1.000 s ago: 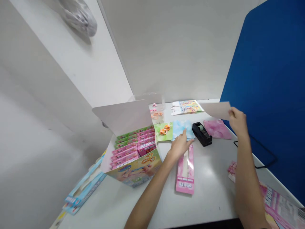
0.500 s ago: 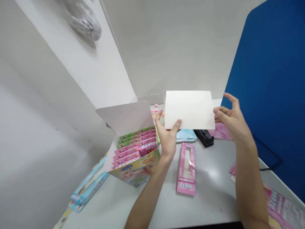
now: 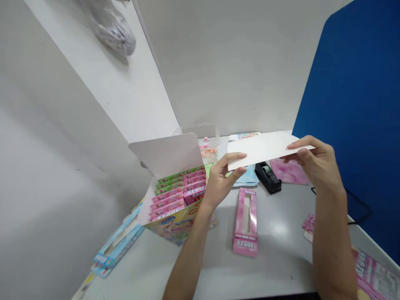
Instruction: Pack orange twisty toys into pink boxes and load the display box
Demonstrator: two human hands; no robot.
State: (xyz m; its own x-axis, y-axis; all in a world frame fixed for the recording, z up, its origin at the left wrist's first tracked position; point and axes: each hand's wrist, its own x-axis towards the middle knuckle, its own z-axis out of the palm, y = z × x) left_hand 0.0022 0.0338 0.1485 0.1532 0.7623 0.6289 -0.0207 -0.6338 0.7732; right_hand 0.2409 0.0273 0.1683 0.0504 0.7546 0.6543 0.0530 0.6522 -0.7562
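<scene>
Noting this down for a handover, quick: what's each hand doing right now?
Left hand: closed, holding the left edge of a white card.
Right hand: closed, holding the card's right end.

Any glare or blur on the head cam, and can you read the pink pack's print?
Head view: a glare patch shows on the white table, beside the pink card pack; its small print is too soft to read. The wide lens also makes the blue panel's edges lean.
</scene>
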